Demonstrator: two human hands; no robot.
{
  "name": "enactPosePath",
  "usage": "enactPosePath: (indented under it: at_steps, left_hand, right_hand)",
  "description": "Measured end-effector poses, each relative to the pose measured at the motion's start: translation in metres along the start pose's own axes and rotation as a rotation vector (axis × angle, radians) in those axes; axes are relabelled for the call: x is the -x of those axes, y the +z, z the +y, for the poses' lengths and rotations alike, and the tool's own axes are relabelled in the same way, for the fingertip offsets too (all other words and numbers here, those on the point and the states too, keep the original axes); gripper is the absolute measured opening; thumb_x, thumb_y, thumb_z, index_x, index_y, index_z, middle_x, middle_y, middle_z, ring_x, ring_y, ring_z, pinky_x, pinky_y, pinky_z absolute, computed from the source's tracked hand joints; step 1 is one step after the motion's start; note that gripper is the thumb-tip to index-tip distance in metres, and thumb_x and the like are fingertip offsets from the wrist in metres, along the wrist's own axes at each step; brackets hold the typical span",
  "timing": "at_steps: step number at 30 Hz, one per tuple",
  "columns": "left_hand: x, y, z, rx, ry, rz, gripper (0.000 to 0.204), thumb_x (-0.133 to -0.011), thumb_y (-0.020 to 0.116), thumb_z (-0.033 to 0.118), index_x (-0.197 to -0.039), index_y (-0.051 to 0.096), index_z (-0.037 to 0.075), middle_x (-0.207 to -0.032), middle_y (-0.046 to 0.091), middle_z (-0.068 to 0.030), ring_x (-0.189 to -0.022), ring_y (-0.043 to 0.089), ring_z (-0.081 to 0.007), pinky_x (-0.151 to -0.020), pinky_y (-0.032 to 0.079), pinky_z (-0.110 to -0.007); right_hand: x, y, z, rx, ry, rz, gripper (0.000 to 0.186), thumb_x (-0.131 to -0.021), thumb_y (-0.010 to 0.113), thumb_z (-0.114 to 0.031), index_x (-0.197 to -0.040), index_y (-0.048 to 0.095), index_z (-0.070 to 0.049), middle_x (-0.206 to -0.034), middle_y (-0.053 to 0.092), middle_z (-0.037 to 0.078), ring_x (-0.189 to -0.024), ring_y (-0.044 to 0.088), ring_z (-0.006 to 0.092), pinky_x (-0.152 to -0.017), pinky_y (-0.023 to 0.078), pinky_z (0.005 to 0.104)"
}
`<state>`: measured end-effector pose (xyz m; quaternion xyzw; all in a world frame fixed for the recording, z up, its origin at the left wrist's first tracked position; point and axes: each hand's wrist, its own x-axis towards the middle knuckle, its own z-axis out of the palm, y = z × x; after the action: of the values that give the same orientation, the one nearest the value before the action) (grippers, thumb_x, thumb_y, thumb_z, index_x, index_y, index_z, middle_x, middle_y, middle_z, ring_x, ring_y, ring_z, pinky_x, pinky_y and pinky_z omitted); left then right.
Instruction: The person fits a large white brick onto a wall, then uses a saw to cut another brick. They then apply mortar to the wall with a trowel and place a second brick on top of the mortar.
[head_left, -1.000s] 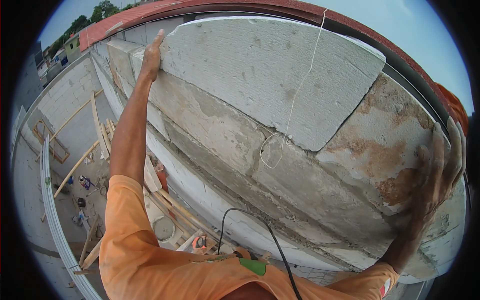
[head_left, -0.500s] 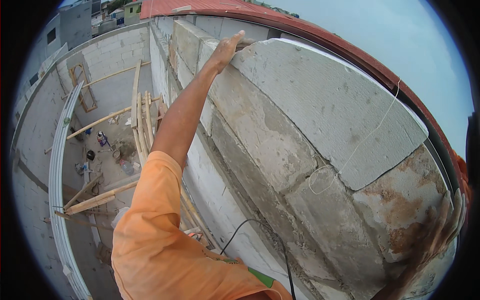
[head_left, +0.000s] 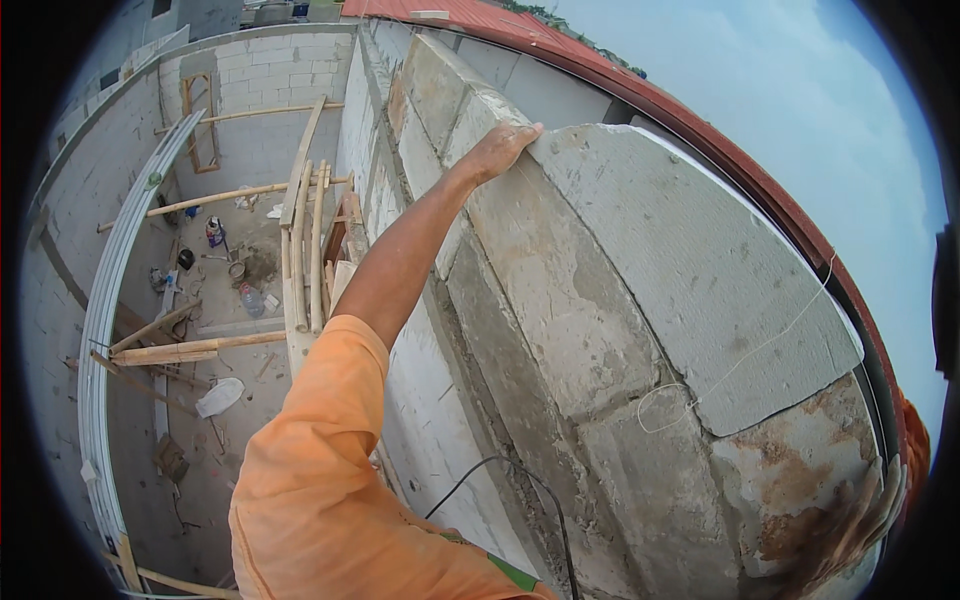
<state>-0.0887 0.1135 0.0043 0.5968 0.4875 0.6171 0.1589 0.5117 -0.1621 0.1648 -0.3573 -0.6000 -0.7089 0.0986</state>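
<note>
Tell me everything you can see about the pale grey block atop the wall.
The pale grey block looks like lightweight concrete, with a broad, flat, rough face, darker specks and a whitish upper edge. Its far corner looks uneven. It stands on the wall blocks below, its near end close against a rust-stained block. A thin pale string crosses its face. The left hand is at its far end, apparently touching it.

Below the block (head_left: 700,270), the right hand (head_left: 862,520) is blurring; far left of the block, a dark item (head_left: 186,259) is looking indistinct.
</note>
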Motion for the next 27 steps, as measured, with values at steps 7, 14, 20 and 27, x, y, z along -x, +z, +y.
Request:
enactPosePath:
  at_steps: [7, 14, 20, 27]
  left_hand:
    - [-0.028, 0.008, 0.025, 0.146, 0.052, -0.050, 0.069, -0.099, 0.042, 0.054, -0.128, 0.061, -0.005, -0.129, 0.061, -0.0207, -0.121, 0.054, -0.0265, -0.105, 0.037, -0.035]
    - [-0.028, 0.006, 0.032, 0.103, -0.033, -0.182, 0.072, -0.092, 0.048, 0.060, -0.135, 0.060, 0.003, -0.142, 0.053, -0.0195, -0.134, 0.048, -0.0323, -0.114, 0.032, -0.041]
    - [-0.026, 0.011, 0.048, 0.015, 0.118, -0.231, 0.092, -0.070, 0.060, 0.072, -0.139, 0.058, 0.011, -0.145, 0.051, -0.0194, -0.139, 0.042, -0.0351, -0.118, 0.026, -0.047]
    - [-0.024, 0.010, 0.063, 0.121, 0.184, -0.207, 0.095, -0.063, 0.064, 0.067, -0.138, 0.058, 0.009, -0.144, 0.052, -0.0209, -0.138, 0.044, -0.0376, -0.115, 0.032, -0.051]
  right_hand:
    - [-0.040, -0.022, -0.016, -0.118, -0.033, 0.093, 0.030, -0.091, 0.071, -0.020, -0.117, 0.062, -0.007, -0.118, 0.059, 0.017, -0.108, 0.058, 0.0324, -0.087, 0.048, 0.0489]
    - [-0.047, -0.026, -0.023, -0.196, -0.023, 0.112, 0.029, -0.091, 0.069, -0.011, -0.118, 0.061, -0.005, -0.121, 0.058, 0.017, -0.107, 0.057, 0.0335, -0.087, 0.049, 0.0495]
    - [-0.041, -0.024, -0.019, -0.173, -0.061, 0.094, 0.034, -0.090, 0.071, -0.012, -0.121, 0.060, -0.003, -0.124, 0.059, 0.019, -0.110, 0.057, 0.0344, -0.089, 0.048, 0.0507]
    - [-0.025, -0.014, -0.004, -0.128, -0.109, 0.044, 0.043, -0.088, 0.075, -0.017, -0.124, 0.059, 0.000, -0.128, 0.059, 0.022, -0.116, 0.058, 0.0354, -0.093, 0.048, 0.0525]
